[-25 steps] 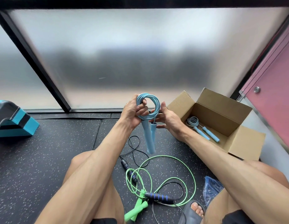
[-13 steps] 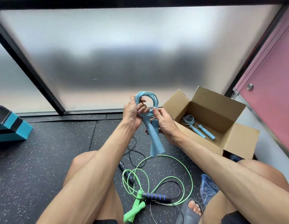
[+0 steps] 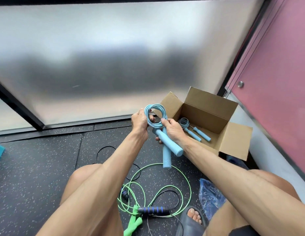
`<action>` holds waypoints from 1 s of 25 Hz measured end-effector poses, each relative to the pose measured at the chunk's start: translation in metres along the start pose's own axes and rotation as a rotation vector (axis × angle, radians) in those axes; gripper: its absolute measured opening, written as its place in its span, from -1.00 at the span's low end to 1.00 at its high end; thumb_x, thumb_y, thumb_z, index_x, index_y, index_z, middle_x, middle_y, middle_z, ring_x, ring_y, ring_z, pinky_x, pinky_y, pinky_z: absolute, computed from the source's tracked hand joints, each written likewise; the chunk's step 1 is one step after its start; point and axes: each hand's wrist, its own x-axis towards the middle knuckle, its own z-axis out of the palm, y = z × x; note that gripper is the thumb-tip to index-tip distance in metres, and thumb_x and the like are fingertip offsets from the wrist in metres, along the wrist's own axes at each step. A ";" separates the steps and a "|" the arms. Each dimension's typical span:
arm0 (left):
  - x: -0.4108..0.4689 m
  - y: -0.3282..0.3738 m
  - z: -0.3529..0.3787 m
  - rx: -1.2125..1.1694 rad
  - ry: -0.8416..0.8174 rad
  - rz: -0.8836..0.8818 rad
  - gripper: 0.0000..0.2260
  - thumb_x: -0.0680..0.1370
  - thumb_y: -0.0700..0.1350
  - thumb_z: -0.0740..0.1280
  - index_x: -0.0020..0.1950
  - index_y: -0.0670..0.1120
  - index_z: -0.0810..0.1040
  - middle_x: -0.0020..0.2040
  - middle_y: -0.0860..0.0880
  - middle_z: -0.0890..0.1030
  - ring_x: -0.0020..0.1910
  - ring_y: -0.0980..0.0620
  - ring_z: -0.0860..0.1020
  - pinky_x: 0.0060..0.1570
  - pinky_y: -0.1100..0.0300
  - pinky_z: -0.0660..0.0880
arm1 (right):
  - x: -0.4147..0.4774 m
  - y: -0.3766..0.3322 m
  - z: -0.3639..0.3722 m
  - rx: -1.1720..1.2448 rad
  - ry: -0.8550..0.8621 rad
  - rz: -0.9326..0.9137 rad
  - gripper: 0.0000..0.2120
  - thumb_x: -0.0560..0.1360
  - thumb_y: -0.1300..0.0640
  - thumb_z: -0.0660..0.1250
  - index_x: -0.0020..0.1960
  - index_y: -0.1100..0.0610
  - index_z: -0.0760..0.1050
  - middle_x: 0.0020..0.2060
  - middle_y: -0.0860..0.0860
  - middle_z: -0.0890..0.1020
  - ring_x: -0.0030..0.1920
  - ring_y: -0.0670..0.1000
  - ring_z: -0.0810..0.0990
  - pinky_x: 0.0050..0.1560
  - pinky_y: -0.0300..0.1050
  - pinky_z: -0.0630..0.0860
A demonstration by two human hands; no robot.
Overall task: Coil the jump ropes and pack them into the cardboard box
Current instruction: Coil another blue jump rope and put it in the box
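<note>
One rope (image 3: 191, 127) in box (image 3: 208, 114); my left hand (image 3: 139, 120), right hand (image 3: 173, 131) grip second coil (image 3: 155, 114); green rope (image 3: 133, 223), black rope (image 3: 153, 210) uncoiled.

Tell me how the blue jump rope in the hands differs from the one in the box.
The held rope is gripped in the air by the left hand and right hand; the boxed rope lies untouched inside the cardboard box. The held rope's handles cross; the boxed rope's lie side by side. Both are light blue coils.

1 wide-angle camera on the person's head looks forward and down, close above the floor (image 3: 37, 167).
</note>
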 end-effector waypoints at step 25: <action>0.226 -0.232 0.041 1.720 -0.294 0.809 -0.47 0.53 0.01 -0.04 0.47 -0.10 0.29 0.48 -0.22 0.35 0.47 -0.17 0.30 0.43 -0.07 0.24 | 0.301 0.102 -0.252 -1.230 0.070 0.069 -0.79 0.62 -0.04 0.16 0.06 0.10 0.32 0.00 0.06 0.53 -0.04 0.09 0.49 0.00 0.00 0.38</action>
